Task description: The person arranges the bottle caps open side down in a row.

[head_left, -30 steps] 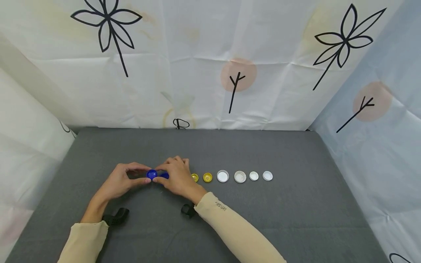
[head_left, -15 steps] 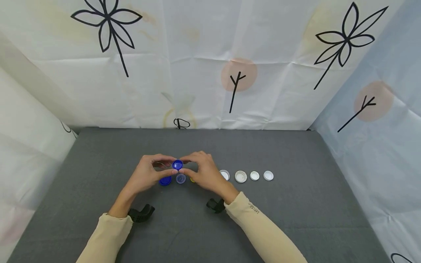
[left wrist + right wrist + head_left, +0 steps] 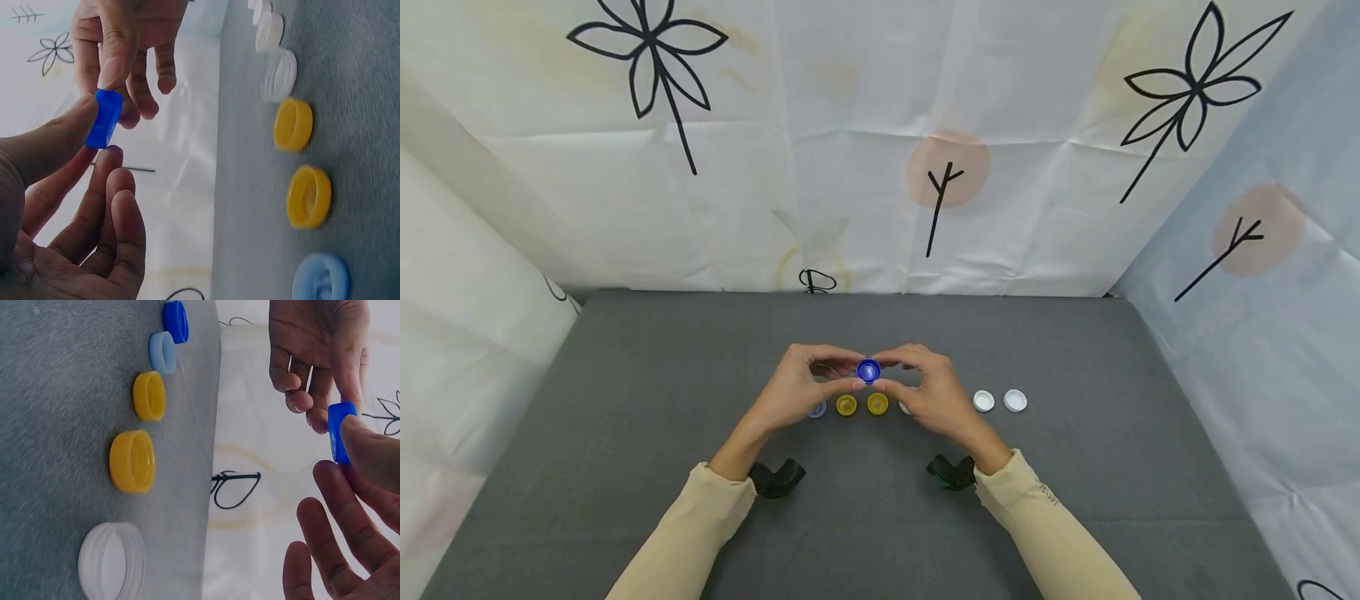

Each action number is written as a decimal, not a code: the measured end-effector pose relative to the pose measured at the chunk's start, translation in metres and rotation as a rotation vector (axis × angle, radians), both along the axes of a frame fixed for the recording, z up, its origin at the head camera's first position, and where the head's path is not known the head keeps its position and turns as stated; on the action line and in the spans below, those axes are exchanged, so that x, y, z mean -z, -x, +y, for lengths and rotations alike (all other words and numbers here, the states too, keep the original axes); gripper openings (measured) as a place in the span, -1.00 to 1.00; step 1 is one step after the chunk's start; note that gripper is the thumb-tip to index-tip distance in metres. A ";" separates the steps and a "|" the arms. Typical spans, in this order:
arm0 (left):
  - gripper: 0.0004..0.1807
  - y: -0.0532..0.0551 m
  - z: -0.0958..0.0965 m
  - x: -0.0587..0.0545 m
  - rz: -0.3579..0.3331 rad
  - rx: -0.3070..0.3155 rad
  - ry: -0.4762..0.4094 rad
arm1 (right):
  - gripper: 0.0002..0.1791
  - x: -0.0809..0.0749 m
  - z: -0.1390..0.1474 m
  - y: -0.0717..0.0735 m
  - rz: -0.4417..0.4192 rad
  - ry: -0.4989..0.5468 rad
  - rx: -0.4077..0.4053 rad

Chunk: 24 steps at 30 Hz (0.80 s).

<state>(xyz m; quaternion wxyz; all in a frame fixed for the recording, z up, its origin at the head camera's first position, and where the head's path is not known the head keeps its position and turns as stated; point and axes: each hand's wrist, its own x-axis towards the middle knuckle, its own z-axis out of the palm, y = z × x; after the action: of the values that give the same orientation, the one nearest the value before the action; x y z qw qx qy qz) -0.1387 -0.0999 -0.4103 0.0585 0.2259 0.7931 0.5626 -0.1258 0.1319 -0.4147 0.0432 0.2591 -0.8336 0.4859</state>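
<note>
Between both hands, raised off the table, is a dark blue bottle cap (image 3: 868, 371). My left hand (image 3: 793, 387) pinches its left side with thumb and finger. From the other side my right hand (image 3: 931, 392) pinches it the same way. In the left wrist view the blue cap (image 3: 104, 119) stands on edge between the thumbs and fingers. Below the hands a row of caps lies on the table: a light blue cap (image 3: 163, 352), two yellow caps (image 3: 846, 406) and several white ones (image 3: 1015, 401). A second dark blue cap (image 3: 176, 322) shows at the row's far end in the right wrist view.
The grey table (image 3: 880, 517) reaches back to a white cloth wall (image 3: 850, 167) printed with plant drawings. Cloth also hangs at the left and right sides. A black wrist mount (image 3: 777, 479) sits at the left wrist, another black mount (image 3: 951, 472) at the right.
Both hands have carried the dark blue cap from the row's left end to the right and a little away from me, over the yellow caps. The lying caps stay put.
</note>
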 end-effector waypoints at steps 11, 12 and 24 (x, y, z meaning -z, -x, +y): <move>-0.72 -0.001 0.018 0.002 -0.192 0.048 -0.140 | -0.69 -0.003 0.014 -0.005 -0.035 0.028 0.013; -0.72 -0.001 0.018 0.002 -0.210 0.048 -0.149 | -0.69 -0.003 0.015 -0.005 -0.042 0.029 0.010; -0.73 -0.002 0.022 -0.002 -0.248 0.034 -0.171 | -0.70 -0.007 0.019 -0.003 -0.203 0.100 -0.017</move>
<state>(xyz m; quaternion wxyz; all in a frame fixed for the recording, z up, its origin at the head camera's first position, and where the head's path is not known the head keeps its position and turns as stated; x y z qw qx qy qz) -0.1369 -0.0783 -0.4087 0.1461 0.1721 0.7252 0.6505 -0.1233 0.1511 -0.4082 -0.0327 0.2133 -0.8060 0.5511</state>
